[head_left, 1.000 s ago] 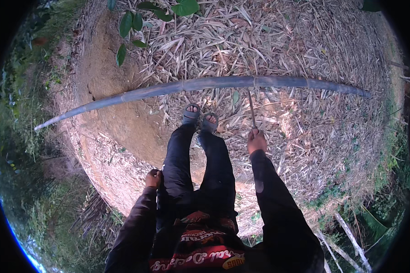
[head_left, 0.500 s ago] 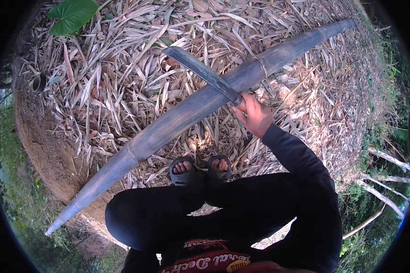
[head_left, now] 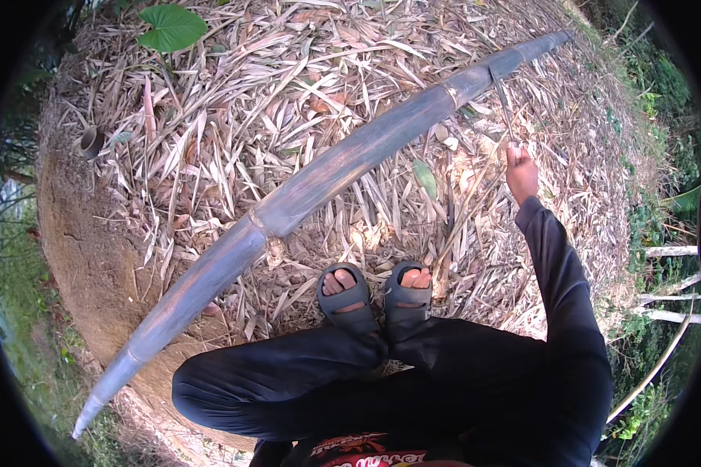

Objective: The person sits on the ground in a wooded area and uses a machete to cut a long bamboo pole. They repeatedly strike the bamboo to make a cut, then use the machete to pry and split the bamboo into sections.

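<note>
A knife (head_left: pixel 501 100) is gripped in the right hand (head_left: pixel 523 173); the fingers are curled closed around the handle, which is mostly hidden by them. The left hand is not shown, so its state cannot be told.

The bamboo pole (head_left: pixel 354 161) is laid on dry leaves (head_left: pixel 234 159), ahead of the grip and to its left. Its long axis is slanted: one end is reached ahead and to the right of the grip, while the other is carried far to the left and back past the sandals (head_left: pixel 356 317). By the right hand, the nearer of the two ends is the one ahead and to the right.

The blade is pointed forward from the grip, across the pole's line, and its tip is overlapped with the pole just right of a ring (head_left: pixel 450 93). Whether the wood is touched there cannot be told. A green leaf (head_left: pixel 425 180) is seen left of the grip.
</note>
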Demonstrator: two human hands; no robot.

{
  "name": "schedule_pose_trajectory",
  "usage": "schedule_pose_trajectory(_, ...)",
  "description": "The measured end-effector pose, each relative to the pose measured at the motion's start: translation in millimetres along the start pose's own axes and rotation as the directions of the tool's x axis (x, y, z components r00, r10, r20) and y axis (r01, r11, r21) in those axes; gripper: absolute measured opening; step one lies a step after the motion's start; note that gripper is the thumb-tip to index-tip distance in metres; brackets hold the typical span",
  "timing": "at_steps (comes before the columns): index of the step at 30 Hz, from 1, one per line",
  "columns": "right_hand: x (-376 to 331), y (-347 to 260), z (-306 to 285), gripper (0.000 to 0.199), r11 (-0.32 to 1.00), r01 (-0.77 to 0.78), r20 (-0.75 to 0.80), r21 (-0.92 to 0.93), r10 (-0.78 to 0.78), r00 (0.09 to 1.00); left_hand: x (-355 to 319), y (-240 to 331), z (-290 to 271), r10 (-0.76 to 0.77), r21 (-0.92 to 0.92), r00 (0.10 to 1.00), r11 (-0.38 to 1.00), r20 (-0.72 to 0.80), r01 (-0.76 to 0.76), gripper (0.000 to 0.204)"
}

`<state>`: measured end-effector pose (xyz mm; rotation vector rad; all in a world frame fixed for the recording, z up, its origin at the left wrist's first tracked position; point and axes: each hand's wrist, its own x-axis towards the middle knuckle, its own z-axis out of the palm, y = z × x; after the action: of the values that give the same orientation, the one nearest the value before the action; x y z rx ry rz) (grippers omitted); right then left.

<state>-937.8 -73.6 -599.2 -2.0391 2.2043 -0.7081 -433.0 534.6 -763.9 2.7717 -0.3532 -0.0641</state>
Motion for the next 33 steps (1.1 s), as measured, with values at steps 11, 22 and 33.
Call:
schedule_pose_trajectory(11,-127.3,-154.1,-20.0,0.045,0.737,0.676,0.470,-0.012,-0.592,0.655,-41.0,-32.4,4.4,0.033,0.009,0.943,0.999,-0.331,-0.032,0.043)
schedule_pose_trajectory(22,-122.0,-161.7,-49.2,0.049,0.913,0.404,0.427,-0.051,-0.346,0.835,-58.8,-58.4,0.3,-0.013,-0.042,0.838,0.999,-0.546,-0.012,0.044)
schedule_pose_trajectory(33,-125.4,-147.1,-57.1,0.049,0.699,0.713,0.537,0.047,-0.620,0.572,-10.9,-35.6,-67.2,-0.174,-0.814,0.926,0.548,-0.336,-0.193,0.037)
